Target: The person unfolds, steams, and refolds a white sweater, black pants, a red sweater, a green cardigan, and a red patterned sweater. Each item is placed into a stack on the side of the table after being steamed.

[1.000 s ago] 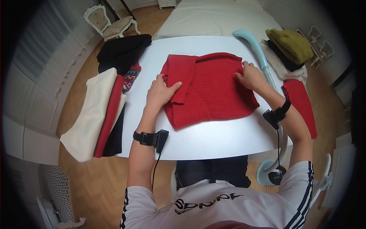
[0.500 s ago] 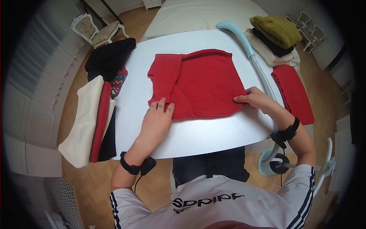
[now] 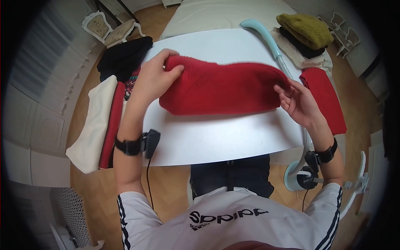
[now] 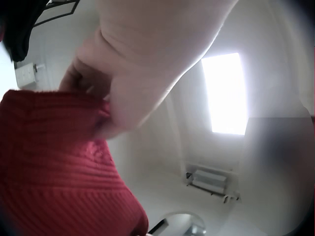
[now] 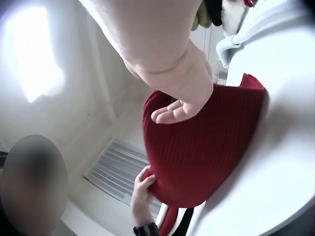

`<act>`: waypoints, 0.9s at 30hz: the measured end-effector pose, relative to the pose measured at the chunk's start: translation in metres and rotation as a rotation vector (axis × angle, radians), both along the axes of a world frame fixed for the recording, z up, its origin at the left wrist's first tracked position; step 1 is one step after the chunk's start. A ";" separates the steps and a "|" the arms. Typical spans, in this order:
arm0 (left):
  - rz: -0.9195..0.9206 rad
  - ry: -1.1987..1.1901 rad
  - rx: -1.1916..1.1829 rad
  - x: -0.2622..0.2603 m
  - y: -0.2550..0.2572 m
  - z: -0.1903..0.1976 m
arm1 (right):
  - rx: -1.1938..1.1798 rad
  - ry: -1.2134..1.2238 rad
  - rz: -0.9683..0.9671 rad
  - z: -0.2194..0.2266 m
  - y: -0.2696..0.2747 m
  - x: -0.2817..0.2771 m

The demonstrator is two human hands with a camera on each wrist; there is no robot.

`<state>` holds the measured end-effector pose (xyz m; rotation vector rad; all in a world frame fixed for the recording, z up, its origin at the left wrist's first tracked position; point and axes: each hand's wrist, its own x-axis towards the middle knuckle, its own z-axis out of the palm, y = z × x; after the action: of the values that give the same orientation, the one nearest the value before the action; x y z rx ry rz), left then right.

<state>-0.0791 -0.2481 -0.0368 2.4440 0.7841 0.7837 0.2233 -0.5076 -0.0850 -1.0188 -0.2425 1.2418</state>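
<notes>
A red ribbed knit sweater [image 3: 225, 89], folded into a long band, is held raised and tilted over the white table. At its upper left corner my left hand [image 3: 156, 77] grips the knit, thumb on the near side. The left wrist view shows the fingers curled over the sweater's edge [image 4: 54, 147]. My right hand [image 3: 302, 104] holds the right end between thumb and forefinger, its other fingers loosely bent. In the right wrist view those fingers lie against the sweater's face [image 5: 202, 142], and the thumb is hidden.
White table [image 3: 225, 141]. Left side: black garment [image 3: 125, 58], cream garment [image 3: 98, 125] and a red one [image 3: 112, 125]. Right side: folded red garment [image 3: 323, 100], and a pile topped by an olive knit [image 3: 306, 31]. A light-blue curved handle with hose [image 3: 264, 37] runs along the right edge.
The sweater lay flat on the table; its near edge has been lifted and folded away from me. The left hand moved up and left with it, and the right hand rose too.
</notes>
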 end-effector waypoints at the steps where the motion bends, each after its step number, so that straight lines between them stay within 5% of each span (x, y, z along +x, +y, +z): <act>1: 0.171 0.099 0.225 0.011 0.007 -0.012 | -0.019 -0.049 -0.014 -0.003 0.004 -0.003; 4: 0.112 0.146 0.436 0.029 -0.002 -0.021 | -0.035 -0.295 -0.020 -0.007 0.010 -0.010; 6: 0.015 0.143 0.297 0.038 -0.008 -0.034 | -0.049 -0.485 -0.016 -0.010 0.014 -0.017; 9: -0.101 0.360 0.359 0.049 -0.003 -0.073 | 0.095 -1.295 0.097 -0.020 0.033 -0.021; 10: -0.105 0.361 0.362 0.051 -0.004 -0.088 | 0.095 -1.294 0.091 -0.026 0.038 -0.024; 12: -0.043 0.498 0.390 0.051 -0.015 -0.115 | 0.142 -1.946 -0.003 -0.032 0.050 -0.035; 17: 0.014 0.579 0.475 0.045 -0.026 -0.121 | -0.398 -2.119 0.519 -0.086 0.056 -0.031; 21: 0.026 0.585 0.463 0.046 -0.027 -0.122 | -0.390 -2.076 0.526 -0.081 0.053 -0.027; 24: 0.003 0.599 0.438 0.047 -0.026 -0.113 | -0.400 -1.980 0.325 -0.070 0.054 -0.018; 27: 0.085 0.527 0.303 0.036 -0.018 -0.100 | -0.600 -1.640 0.185 -0.059 0.054 0.007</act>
<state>-0.0427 -0.2659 -0.1364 2.9602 1.0207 0.2925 0.2305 -0.4535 -0.1440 -2.4121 -1.2737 0.3118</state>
